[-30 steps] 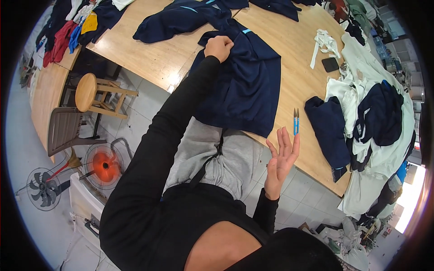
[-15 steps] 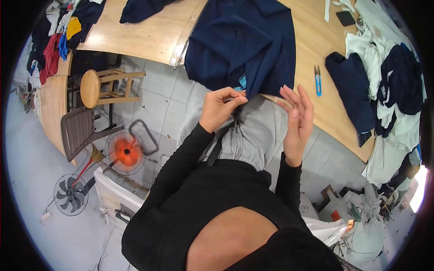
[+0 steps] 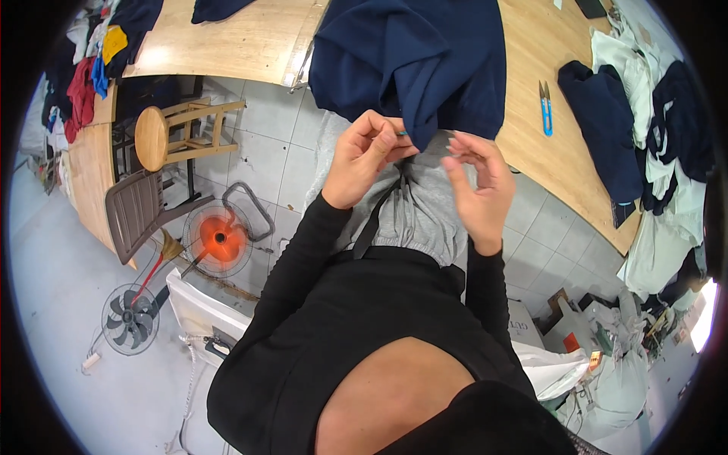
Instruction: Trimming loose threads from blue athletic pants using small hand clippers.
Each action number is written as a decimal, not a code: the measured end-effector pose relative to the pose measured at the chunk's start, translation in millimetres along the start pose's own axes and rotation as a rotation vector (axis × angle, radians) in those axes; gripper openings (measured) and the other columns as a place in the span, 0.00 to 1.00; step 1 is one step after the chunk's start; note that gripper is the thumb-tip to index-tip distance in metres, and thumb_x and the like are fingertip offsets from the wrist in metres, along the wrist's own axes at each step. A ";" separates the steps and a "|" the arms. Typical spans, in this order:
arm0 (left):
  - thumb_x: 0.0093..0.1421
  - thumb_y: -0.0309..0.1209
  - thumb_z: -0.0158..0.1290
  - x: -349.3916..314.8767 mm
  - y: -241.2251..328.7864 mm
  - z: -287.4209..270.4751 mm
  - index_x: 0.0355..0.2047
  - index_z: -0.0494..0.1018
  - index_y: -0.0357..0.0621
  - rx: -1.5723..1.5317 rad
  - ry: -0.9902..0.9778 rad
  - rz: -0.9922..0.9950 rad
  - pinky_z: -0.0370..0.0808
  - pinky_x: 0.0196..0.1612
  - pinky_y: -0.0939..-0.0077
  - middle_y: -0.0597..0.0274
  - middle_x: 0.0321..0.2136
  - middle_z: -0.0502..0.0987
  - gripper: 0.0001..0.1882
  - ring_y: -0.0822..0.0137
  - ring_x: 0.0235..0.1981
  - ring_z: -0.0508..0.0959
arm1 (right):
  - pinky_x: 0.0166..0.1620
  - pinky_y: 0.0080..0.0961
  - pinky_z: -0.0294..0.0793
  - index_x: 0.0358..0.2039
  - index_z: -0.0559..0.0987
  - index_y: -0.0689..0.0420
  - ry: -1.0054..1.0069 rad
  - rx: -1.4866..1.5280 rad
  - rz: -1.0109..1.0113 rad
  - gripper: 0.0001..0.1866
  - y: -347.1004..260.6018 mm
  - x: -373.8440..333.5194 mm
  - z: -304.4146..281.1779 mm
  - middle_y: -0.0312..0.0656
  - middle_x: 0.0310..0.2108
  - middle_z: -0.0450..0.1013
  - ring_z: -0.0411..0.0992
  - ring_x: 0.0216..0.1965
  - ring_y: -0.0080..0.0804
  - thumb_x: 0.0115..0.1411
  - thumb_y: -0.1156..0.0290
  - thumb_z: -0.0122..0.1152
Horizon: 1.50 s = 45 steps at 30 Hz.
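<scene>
A navy garment [image 3: 447, 64] hangs over the table's near edge and onto my lap. My left hand [image 3: 362, 161] is closed, its thumb and fingers pinching the lower edge of this cloth, where a tiny teal bit shows at the fingertips. To the right of the cloth's hanging corner is my right hand [image 3: 484, 188], with curved fingers apart and nothing visible in it. Blue-handled thread snips [image 3: 547, 114] lie on the wooden table, right of the garment, blades pointing away from me.
Folded navy cloth [image 3: 603, 136] and white fabric [image 3: 648, 254] pile up along the right side of the table [image 3: 531, 45]. On the left are a wooden stool [image 3: 153, 139], a brown chair [image 3: 136, 216] and an orange-centred fan [image 3: 220, 237]. Colourful clothes heap at far left.
My right hand has moved left, nearer the cloth's corner, and its fingers have curled more. The left hand keeps its pinch, while less of the teal patch shows. The whole view has shifted slightly.
</scene>
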State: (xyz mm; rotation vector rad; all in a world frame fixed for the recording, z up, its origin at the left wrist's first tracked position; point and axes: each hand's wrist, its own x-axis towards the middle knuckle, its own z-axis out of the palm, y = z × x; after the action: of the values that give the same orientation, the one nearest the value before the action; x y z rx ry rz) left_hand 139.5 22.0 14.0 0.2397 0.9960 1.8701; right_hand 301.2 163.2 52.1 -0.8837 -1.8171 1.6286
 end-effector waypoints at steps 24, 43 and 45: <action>0.78 0.32 0.55 6.1 37.6 -36.2 0.46 0.72 0.38 0.403 0.395 0.262 0.78 0.45 0.71 0.59 0.41 0.80 0.09 0.68 0.41 0.79 | 0.50 0.29 0.81 0.62 0.72 0.59 0.049 0.636 0.361 0.19 17.0 11.4 -1.6 0.39 0.43 0.81 0.79 0.43 0.25 0.74 0.80 0.61; 0.60 0.21 0.65 60.2 9.1 -24.3 0.42 0.84 0.39 1.304 0.386 0.601 0.79 0.43 0.67 0.55 0.34 0.83 0.10 0.59 0.37 0.84 | 0.53 0.27 0.79 0.53 0.84 0.63 0.185 0.289 0.469 0.11 53.7 -10.1 -27.8 0.44 0.50 0.83 0.82 0.47 0.29 0.74 0.74 0.64; 0.59 0.22 0.67 54.3 13.6 -23.7 0.47 0.83 0.40 1.257 0.493 0.606 0.79 0.45 0.66 0.54 0.39 0.83 0.15 0.58 0.40 0.84 | 0.52 0.25 0.79 0.56 0.83 0.63 0.135 0.267 0.427 0.13 47.1 -1.4 -20.3 0.44 0.50 0.83 0.82 0.46 0.28 0.74 0.73 0.65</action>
State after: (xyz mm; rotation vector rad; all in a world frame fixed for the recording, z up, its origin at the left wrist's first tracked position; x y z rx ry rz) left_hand 89.7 51.3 -4.7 0.9130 2.5915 1.5372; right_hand 323.0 177.6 8.0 -1.2814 -1.3387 1.9562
